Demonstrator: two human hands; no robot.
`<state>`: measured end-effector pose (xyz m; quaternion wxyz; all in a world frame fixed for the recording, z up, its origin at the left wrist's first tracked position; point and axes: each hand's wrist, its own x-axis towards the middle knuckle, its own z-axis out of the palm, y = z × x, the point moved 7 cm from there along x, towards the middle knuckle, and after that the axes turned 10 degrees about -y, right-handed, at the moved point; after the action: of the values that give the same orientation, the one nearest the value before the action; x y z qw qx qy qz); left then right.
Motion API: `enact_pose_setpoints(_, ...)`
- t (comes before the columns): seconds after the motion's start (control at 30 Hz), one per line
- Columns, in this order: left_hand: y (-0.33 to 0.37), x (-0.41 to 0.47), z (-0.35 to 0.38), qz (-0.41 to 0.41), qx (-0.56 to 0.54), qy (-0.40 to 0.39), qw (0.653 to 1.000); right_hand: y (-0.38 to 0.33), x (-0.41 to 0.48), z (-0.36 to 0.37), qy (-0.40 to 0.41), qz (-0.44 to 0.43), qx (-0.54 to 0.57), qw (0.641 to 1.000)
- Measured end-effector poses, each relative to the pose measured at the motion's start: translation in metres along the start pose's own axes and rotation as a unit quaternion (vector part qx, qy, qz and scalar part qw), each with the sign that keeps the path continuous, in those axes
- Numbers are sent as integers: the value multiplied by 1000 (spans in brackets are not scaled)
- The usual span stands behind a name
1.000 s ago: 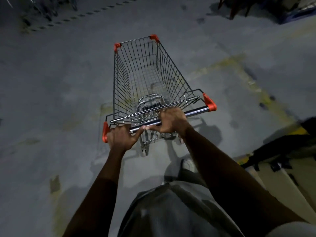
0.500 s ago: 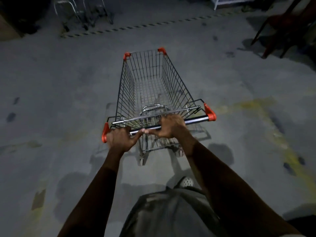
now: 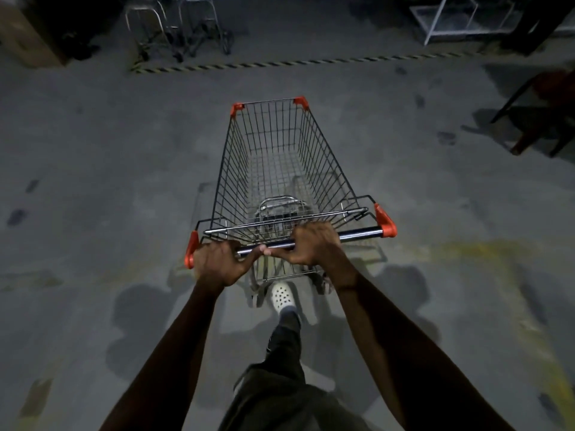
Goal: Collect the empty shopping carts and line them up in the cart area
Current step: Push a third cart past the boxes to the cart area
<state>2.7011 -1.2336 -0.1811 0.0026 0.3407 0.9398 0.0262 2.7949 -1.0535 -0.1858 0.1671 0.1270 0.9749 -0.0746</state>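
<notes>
- Stretching across the whole view is a grey concrete floor [image 3: 93, 181], with faded yellow paint marks on its right side.
- One empty wire shopping cart [image 3: 280, 175] stands on this floor in the middle, directly in front of the person. Its narrow front end points away, toward the far side.
- More parked carts [image 3: 183, 29] stand at the far top left, behind a black-and-yellow striped line [image 3: 280, 62] on the floor. They are well apart from the cart in the middle.
- A dark handle bar [image 3: 357, 235] with orange end caps [image 3: 385, 220] crosses the near end of the cart.
- The right hand [image 3: 314, 244] grips the bar near its middle, fingers curled over the top of it.
- The left hand [image 3: 217, 262] grips the bar just beside the left cap, fingers wrapped around it. The two thumb tips come close together; whether they touch cannot be told.
- A white shoe [image 3: 282, 295] with holes is on the floor under the bar, near the rear wheels.
</notes>
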Motion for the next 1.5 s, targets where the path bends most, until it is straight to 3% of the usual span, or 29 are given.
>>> enact_pose_setpoints(0.2, 3, 140, 15, -18, -22, 5, 1000, 64, 112, -49, 31, 22, -7, 999)
enact_pose_setpoints(0.53, 11, 355, 13, 35, -18, -43, 998, 154, 285, -122, 1, 50, -9, 999)
enact_pose_setpoints(0.77, 4, 473, 19, 59, -21, -34, 997, 191, 374, -159, 19, 76, -41, 996)
enact_pose_setpoints(0.93, 2, 581, 10, 61, 4, 23, 998, 231, 465, -200, 27, 71, -29, 997)
enact_pose_setpoints(1.2, -6, 754, 15, 48, 39, 24, 998, 295, 612, -263, 27, 47, 1, 999)
enact_pose_setpoints(1.4, -4, 859, 7, 23, -26, 136, 990, 343, 721, -307, 9, 17, 0, 1000)
enact_pose_setpoints(1.5, -9, 910, 16, -1, -38, 144, 989, 363, 771, -331, 16, 3, 3, 1000)
